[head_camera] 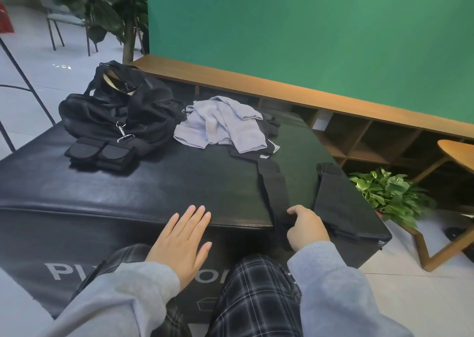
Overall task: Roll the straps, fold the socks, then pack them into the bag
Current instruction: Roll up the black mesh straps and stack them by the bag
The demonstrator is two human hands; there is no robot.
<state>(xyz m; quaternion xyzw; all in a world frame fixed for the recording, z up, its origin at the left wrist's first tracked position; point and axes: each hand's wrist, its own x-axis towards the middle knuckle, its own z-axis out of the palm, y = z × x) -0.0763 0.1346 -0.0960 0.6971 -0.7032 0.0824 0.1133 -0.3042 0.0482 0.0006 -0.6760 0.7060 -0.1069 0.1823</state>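
Two black straps (302,190) cross a black padded bench (164,183) beside a green wall (307,34).

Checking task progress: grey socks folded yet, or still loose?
Loose. The grey socks lie in a crumpled, overlapping heap on the black bench beside the bag; neither hand touches them.

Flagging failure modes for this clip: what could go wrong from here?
1. The right hand grips a black strap at the bench edge, where its end hangs over; it may slide off mid-roll.
2. The strap's far end runs under the grey socks; pulling could drag them.
3. The black bag lies slumped, so packing one-handed may be awkward.
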